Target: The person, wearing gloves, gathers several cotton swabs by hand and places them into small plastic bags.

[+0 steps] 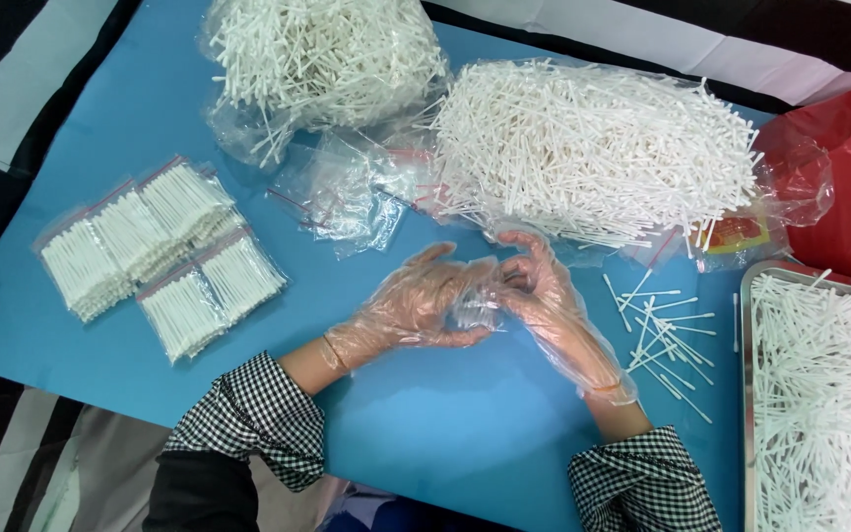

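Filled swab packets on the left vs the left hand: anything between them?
Head view: only bare blue mat between the filled packets and the left hand.

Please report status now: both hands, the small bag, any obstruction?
Left hand and right hand, gloved, together pinch small clear bag. Loose swabs lie right, apart. Nothing obstructs.

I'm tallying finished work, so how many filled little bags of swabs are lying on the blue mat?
4, clustered at the mat's left: far-left bag, upper-middle bag, top-right bag, and front bags, which look like two side by side, so 5 is possible.
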